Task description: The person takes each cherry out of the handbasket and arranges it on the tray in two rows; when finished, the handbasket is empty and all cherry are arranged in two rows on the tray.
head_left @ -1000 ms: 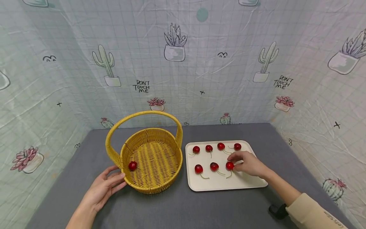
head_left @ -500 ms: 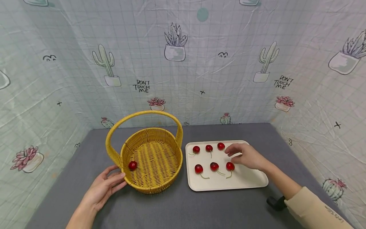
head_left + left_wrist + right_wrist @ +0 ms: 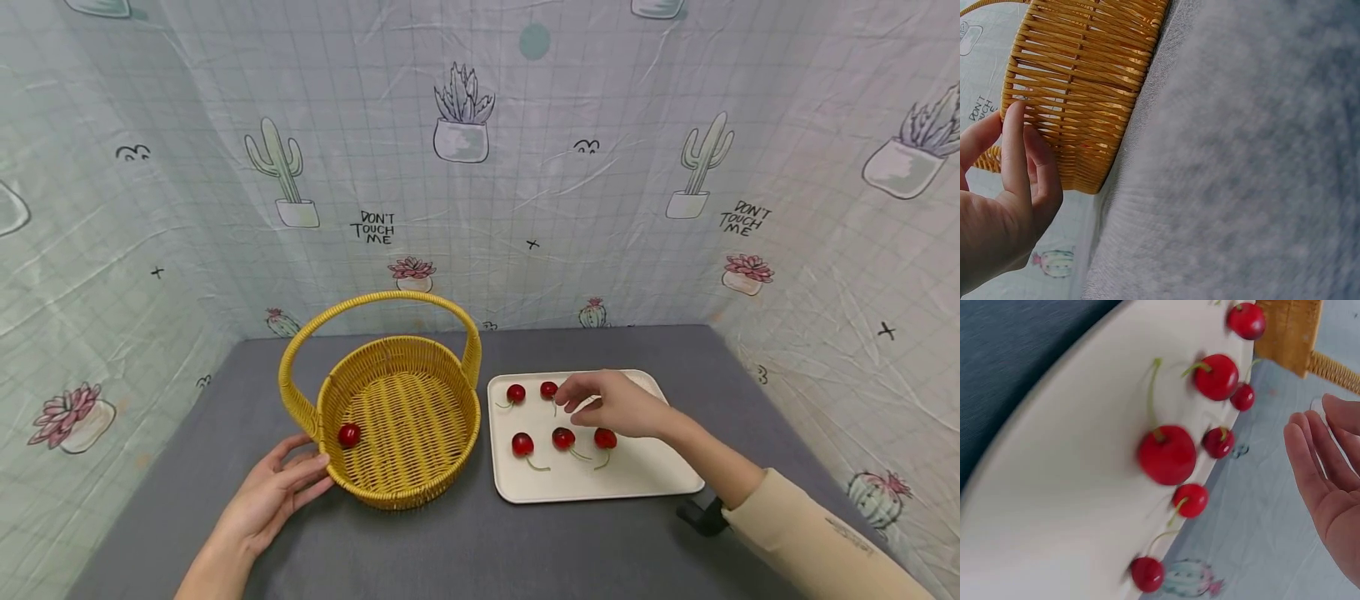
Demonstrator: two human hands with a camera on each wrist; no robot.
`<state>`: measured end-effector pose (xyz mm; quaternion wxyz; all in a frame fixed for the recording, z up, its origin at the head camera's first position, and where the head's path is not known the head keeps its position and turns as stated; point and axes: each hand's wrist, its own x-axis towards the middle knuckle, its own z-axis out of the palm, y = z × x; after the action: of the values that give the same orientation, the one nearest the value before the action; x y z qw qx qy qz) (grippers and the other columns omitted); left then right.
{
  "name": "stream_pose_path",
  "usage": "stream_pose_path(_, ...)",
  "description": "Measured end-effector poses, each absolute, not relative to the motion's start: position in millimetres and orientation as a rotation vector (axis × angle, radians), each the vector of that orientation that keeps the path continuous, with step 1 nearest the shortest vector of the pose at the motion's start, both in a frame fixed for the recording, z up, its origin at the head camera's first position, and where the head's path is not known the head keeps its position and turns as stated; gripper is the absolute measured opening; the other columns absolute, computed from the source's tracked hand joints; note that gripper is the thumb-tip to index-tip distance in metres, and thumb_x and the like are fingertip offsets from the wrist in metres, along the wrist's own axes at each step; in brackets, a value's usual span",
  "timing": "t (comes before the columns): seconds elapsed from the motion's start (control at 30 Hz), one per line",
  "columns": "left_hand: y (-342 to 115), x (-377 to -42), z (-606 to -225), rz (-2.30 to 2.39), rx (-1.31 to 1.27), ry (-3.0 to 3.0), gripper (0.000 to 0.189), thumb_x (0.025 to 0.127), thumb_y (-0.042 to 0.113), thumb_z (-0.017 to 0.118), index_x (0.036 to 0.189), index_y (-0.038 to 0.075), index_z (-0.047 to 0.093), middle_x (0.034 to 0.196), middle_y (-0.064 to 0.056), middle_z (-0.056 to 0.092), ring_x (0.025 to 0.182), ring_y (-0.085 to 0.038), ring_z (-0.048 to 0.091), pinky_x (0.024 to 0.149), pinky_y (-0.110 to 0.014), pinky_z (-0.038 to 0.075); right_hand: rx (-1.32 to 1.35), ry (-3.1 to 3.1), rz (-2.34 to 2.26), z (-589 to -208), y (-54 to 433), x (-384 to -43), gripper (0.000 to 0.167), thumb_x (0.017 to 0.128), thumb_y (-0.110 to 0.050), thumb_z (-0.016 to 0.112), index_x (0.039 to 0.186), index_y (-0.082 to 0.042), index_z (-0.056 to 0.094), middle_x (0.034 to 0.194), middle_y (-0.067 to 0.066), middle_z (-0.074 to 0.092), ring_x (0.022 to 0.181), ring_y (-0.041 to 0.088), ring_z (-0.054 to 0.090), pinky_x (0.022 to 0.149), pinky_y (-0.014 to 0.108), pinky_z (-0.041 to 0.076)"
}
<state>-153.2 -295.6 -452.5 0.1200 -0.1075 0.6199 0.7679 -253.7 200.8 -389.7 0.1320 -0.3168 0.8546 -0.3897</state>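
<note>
My left hand (image 3: pixel 262 496) rests at the left side of a yellow woven basket (image 3: pixel 457 467), its fingertips touching the rim and outer wall. In the left wrist view, extended fingers (image 3: pixel 1016 150) meet the weave beside the rim. One red cherry (image 3: pixel 348 435) lies inside the basket. Over a cream tray (image 3: pixel 652 475) hovers my right hand (image 3: pixel 618 406), thumb and fingers apart with nothing between them. Several stemmed cherries lie on this tray in two rows, among them one front cherry (image 3: pixel 522 445) and one back cherry (image 3: pixel 516 393). The right hand partly covers the back row in the head view.
The basket's tall handle (image 3: pixel 382 297) arches over it. Basket and tray stand side by side on a grey tabletop (image 3: pixel 420 550). Printed cloth (image 3: pixel 525 183) walls in the back and sides. A black object (image 3: pixel 703 517) sits under the right forearm.
My right hand has moved left and slightly up across the tray, from the front right cherry toward the back row. The left hand, basket and its cherry have stayed put.
</note>
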Motion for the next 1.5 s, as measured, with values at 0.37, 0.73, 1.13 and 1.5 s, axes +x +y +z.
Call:
stream_pose_path(0.37,-296,-152,-452,2.246,-0.293,1.813,0.073,0.104,0.010,0.063,0.158,0.005,0.014,0.124,-0.008,0.060,0.111,-0.018,0.067,0.097,-0.037,0.056,-1.067,2.427,-1.147,-383,154,-258,0.022,0.094,0.000,0.073,0.114,-0.008,0.071,0.107,-0.002,0.071,0.097,0.015,0.068,0.085,0.031,0.060)
stream_pose_path(0.73,-295,-153,-449,2.230,-0.300,1.824,0.075,0.105,0.011,0.063,0.159,0.005,0.012,0.126,-0.009,0.060,0.112,-0.018,0.067,0.098,-0.038,0.055,-1.197,2.343,-1.107,-379,106,-255,0.020,0.096,0.000,0.070,0.115,-0.007,0.071,0.107,0.001,0.071,0.096,0.012,0.067,0.084,0.029,0.060)
stream_pose_path(1.13,-295,-153,-449,2.223,-0.302,1.817,0.073,0.105,0.011,0.062,0.159,0.006,0.012,0.127,-0.009,0.060,0.113,-0.019,0.066,0.099,-0.038,0.055,-1.346,2.370,-1.028,-387,70,-256,0.015,0.099,-0.005,0.068,0.112,-0.009,0.073,0.105,0.007,0.073,0.092,0.005,0.065,0.080,0.022,0.057)
stream_pose_path(1.5,-295,-153,-450,2.223,-0.316,1.815,0.073,0.105,0.011,0.062,0.159,0.006,0.013,0.127,-0.010,0.059,0.112,-0.018,0.067,0.099,-0.038,0.055,-1.491,2.349,-0.950,-386,33,-253,0.012,0.099,-0.004,0.067,0.109,-0.009,0.072,0.098,-0.002,0.071,0.086,0.002,0.062,0.080,0.028,0.058)
